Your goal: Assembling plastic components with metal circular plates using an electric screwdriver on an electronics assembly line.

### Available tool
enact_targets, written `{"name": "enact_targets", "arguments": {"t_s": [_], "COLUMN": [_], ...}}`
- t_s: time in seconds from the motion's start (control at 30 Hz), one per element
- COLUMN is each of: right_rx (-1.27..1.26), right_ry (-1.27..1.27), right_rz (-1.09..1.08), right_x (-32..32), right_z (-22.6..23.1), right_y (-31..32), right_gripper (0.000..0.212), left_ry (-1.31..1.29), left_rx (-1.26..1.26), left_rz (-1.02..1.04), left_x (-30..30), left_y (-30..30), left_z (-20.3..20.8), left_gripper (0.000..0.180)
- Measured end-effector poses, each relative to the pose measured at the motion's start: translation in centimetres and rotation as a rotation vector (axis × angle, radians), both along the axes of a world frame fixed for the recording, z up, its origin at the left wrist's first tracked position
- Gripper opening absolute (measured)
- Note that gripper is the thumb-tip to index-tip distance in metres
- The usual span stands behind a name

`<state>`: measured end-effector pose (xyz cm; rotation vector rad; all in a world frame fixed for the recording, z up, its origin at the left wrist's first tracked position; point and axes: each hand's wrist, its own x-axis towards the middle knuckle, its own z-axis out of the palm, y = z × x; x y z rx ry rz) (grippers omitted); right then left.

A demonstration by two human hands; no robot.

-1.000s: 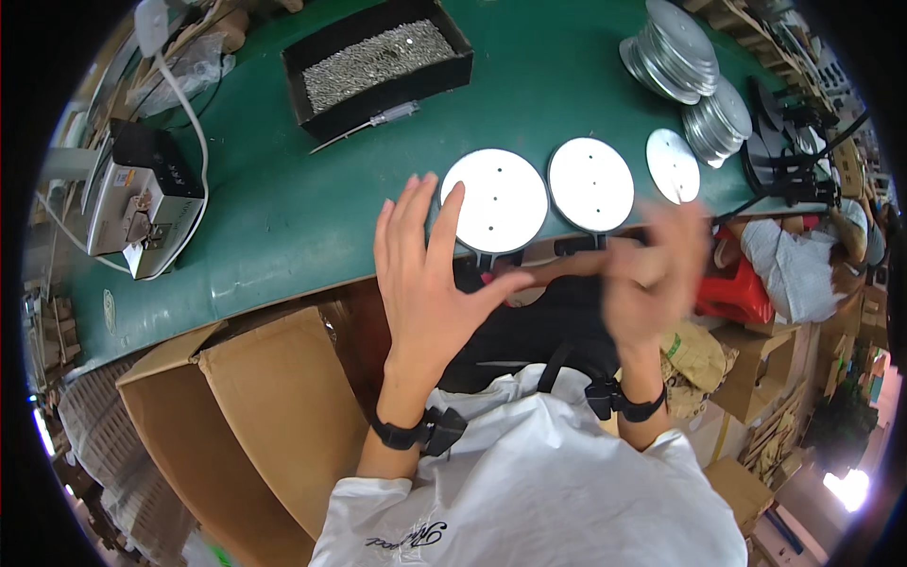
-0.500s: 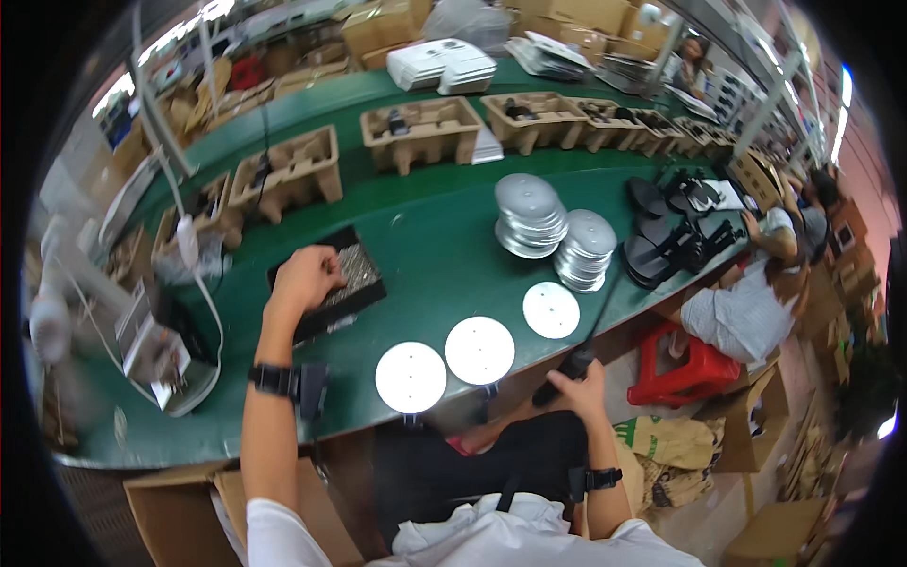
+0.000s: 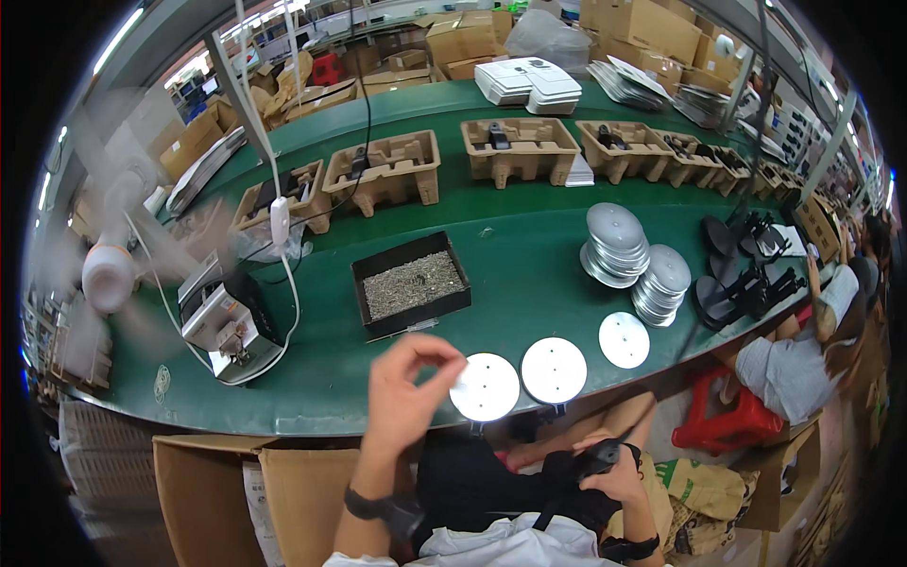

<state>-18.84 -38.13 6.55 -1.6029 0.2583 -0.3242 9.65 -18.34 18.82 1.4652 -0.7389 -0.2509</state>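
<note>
Since the L disc (image 3: 485,389) & mid disc (image 3: 555,370) sit at the desk's (image 3: 529,274) near edge, prob. for easy reach, our L grip (image 3: 402,397) hangs by the L disc, pinched narrow; can't tell if it's touching or has anything tiny in it. Our R grip (image 3: 619,477) wraps a black tool (image 3: 597,458), prob. for control; its tip's hard to make out, & the discs mostly hide the dark bits (image 3: 558,409) below

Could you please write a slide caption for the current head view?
At a green workbench, the left hand pinches near a white disc while the right hand holds a black handheld tool.
</note>
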Motion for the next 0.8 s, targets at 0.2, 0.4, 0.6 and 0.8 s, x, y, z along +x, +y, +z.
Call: {"name": "enact_targets", "arguments": {"t_s": [0.2, 0.4, 0.6, 0.8], "right_rx": [0.294, 0.181, -0.175, 0.299], "right_ry": [-0.172, 0.026, -0.003, -0.220], "right_rz": [-0.405, -0.248, -0.264, -0.406], "right_x": [4.5, 4.6, 3.8, 6.1], "right_z": [-5.3, -3.3, -5.6, -1.2], "right_y": [-0.4, -0.9, 0.5, 3.7], "right_gripper": [0.030, 0.035, 0.033, 0.027], "left_ry": [-0.010, 0.021, -0.081, -0.014], "left_rx": [0.131, 0.173, 0.306, 0.525], "left_rz": [-0.095, -0.143, -0.323, -0.297], "left_x": [-6.1, -9.6, -11.2, -11.6], "left_y": [1.3, 2.7, 2.5, 2.9], "left_z": [-2.9, -5.9, -10.4, -15.7], "left_gripper": [0.009, 0.012, 0.014, 0.017]}}
